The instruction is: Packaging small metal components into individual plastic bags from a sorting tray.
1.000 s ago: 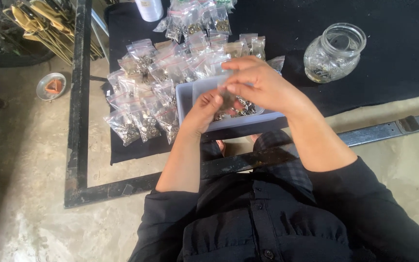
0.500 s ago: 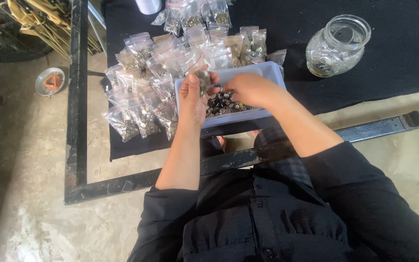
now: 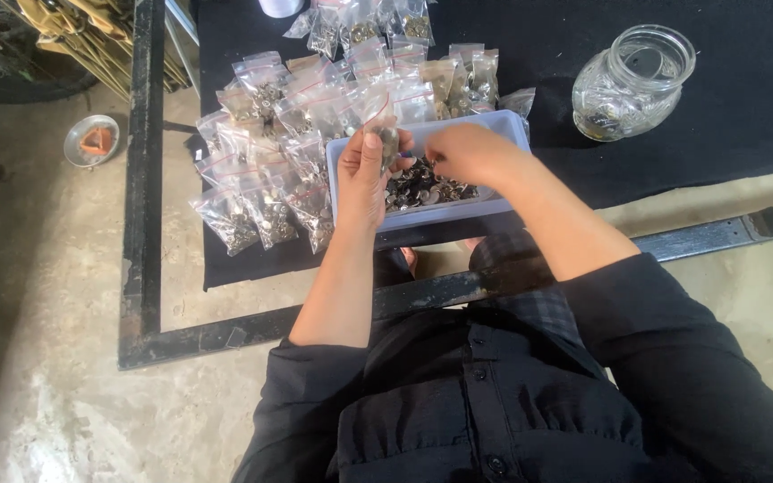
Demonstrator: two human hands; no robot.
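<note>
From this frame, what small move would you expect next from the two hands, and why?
Probably the right hand lifts a few metal pieces out of the blue tray and drops them into the small clear bag that the left hand holds upright over the tray. The right hand's fingers are down among the loose pieces, and filled bags lie piled on the black cloth beside it.

Small clear plastic packets, upper centre of the frame.
Rectangular, transparent, red-striped tops, holding small metallic pieces; heaped together on black cloth.
</note>
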